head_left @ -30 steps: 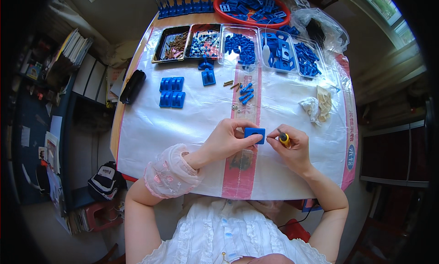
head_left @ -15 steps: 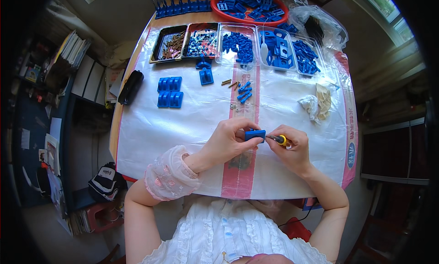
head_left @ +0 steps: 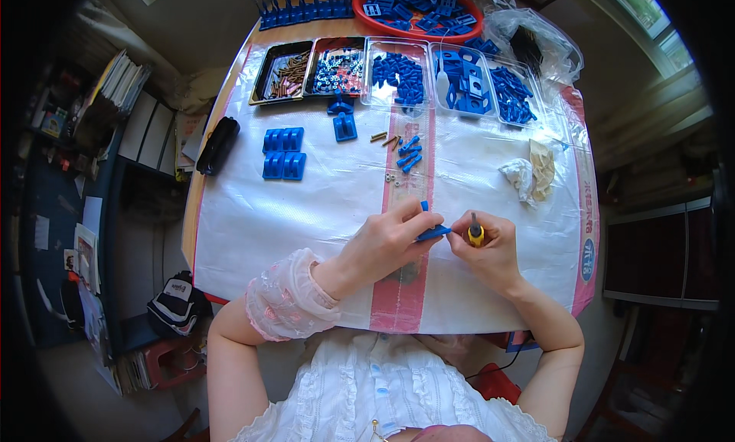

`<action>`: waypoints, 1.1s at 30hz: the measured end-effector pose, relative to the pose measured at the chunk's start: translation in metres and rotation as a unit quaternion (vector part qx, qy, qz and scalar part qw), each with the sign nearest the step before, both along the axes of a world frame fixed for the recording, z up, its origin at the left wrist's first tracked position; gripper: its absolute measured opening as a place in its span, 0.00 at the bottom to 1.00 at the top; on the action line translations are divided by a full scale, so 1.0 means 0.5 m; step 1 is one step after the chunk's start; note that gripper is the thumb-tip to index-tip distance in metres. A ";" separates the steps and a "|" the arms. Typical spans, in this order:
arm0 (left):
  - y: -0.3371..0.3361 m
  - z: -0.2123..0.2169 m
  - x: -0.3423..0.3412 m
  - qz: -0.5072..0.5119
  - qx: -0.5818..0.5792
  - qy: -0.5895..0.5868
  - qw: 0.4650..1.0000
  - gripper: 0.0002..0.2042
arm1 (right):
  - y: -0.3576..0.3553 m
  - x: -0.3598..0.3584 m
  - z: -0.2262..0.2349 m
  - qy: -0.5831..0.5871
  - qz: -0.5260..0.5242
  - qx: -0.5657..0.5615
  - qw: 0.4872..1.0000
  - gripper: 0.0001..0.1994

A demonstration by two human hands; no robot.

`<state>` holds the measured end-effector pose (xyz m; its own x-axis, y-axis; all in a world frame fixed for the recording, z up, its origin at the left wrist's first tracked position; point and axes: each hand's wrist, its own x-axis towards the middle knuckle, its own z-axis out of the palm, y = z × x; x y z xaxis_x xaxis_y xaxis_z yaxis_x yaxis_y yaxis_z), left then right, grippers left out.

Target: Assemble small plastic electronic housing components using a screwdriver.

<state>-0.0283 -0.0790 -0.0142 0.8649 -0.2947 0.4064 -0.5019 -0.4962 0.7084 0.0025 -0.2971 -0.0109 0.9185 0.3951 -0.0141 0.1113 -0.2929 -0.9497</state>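
The left hand pinches a small blue plastic part just above the white sheet, its long axis lying left-right toward the right hand. That hand is clenched around a yellow-handled screwdriver, whose tip seems to meet the part's right end, though fingers hide the contact.

Most of the small blue part is buried under the fingers of the left hand, so only its tip and one upper corner show, and the right hand closes over the yellow-handled tool so far that its working end cannot be seen. Just beyond the grip, the tiny pieces lying on the white sheet are too small to tell apart. Farther off, the red bowl is cut by the top edge.
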 end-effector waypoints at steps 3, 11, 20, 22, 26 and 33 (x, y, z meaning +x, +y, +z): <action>0.001 0.002 0.003 -0.001 0.002 -0.013 1.000 0.13 | 0.001 0.000 0.000 0.043 -0.005 0.035 0.998 0.02; 0.006 0.005 0.016 -0.007 -0.147 0.129 0.981 0.12 | 0.001 0.006 -0.013 0.001 -0.024 0.042 0.999 0.01; 0.005 -0.012 0.016 -0.052 -0.225 0.213 0.949 0.13 | 0.001 0.007 -0.010 -0.070 -0.006 0.026 0.997 0.02; 0.006 -0.007 0.016 -0.068 -0.254 0.279 0.924 0.13 | 0.001 0.006 -0.008 -0.052 -0.010 0.040 0.998 0.02; 0.004 -0.015 0.016 -0.082 -0.319 0.379 0.865 0.14 | -0.003 0.006 -0.010 -0.033 0.000 0.047 0.998 0.04; 0.007 -0.018 0.021 -0.093 -0.365 0.414 0.829 0.14 | 0.000 0.006 -0.013 0.007 -0.005 0.108 0.994 0.05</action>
<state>-0.0177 -0.0753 -0.0231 0.9040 -0.3904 -0.1745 0.2858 0.2483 0.9255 0.0052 -0.2973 -0.0174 0.9225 0.3817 0.0578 0.0963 -0.0824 -0.9919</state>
